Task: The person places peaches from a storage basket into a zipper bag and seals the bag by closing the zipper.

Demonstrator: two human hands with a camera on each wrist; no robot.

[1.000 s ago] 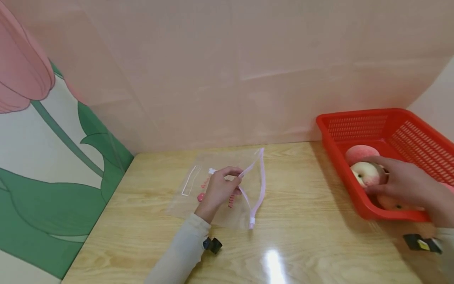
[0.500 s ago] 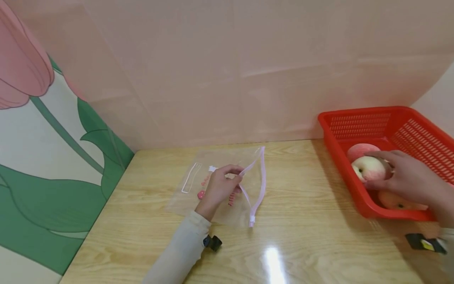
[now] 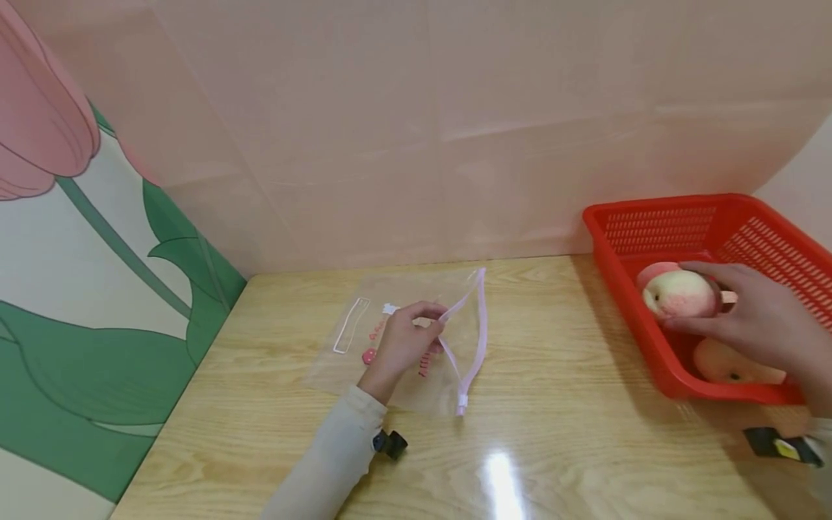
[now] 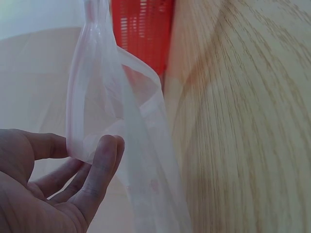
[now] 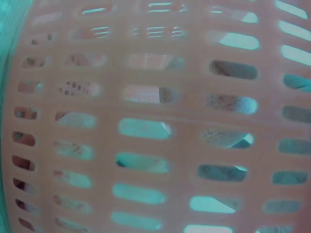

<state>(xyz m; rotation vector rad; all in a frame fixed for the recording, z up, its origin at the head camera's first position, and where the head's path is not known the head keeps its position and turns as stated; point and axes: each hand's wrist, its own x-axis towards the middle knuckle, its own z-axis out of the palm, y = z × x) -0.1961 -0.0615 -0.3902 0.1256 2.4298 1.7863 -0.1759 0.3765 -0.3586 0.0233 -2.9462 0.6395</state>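
Note:
In the head view my left hand (image 3: pixel 406 343) pinches the mouth edge of a clear zip bag (image 3: pixel 399 397), which lies on the table with its lilac zip strip (image 3: pixel 482 332) bowed apart. The left wrist view shows the fingers and thumb of the left hand (image 4: pixel 73 182) at the edge of the film of the bag (image 4: pixel 150 170). Over at the right, my right hand (image 3: pixel 767 310) grips a pale yellow and pink peach (image 3: pixel 679 295) inside the red basket (image 3: pixel 633 325). Another peach (image 3: pixel 734 363) lies under that hand, and a pinker peach (image 3: pixel 653 270) shows behind the held one.
A slotted wall of the basket (image 5: pixel 189 116) fills the right wrist view, with shapes showing through its holes. The wooden table (image 3: pixel 552 433) ends at a pink-covered wall (image 3: pixel 403 144). A tulip-painted panel (image 3: pixel 78 347) borders the left side.
The peach in my right hand has risen a little and covers more of the pinker one behind it. More of the near peach shows. My left hand stays on the bag's edge.

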